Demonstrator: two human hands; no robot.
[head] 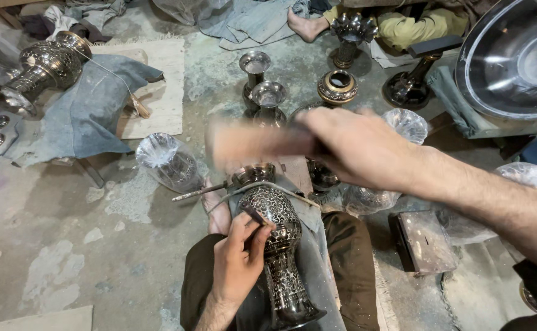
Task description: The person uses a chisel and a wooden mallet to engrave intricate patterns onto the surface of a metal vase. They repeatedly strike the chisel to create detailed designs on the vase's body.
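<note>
Head view first — what is the person working on?

— A metal vase, dark and shiny, covered all over with fine engraved patterning. It has a round belly, a narrow waist and a flared foot. It lies tilted across the person's lap on a grey cloth, mouth pointing away, foot towards the camera.

— And the left hand?

— The left hand rests against the vase's belly. Its fingers are closed around a small dark chisel, whose tip touches the engraved surface.

— The right?

— The right hand is above the vase's mouth, fingers wrapped around a wooden mallet that is badly blurred, so its shape is hard to tell.

— What lies around?

— A thin metal rod lies just beside the vase's mouth, on the concrete floor. Near it sits a vase wrapped in clear plastic. Further off stand two plain silver goblets and a small brass pot. At the upper left another engraved vase lies on a blue-grey cloth. A large metal bowl fills the upper right corner, and a wooden block lies by the person's right knee.
</note>
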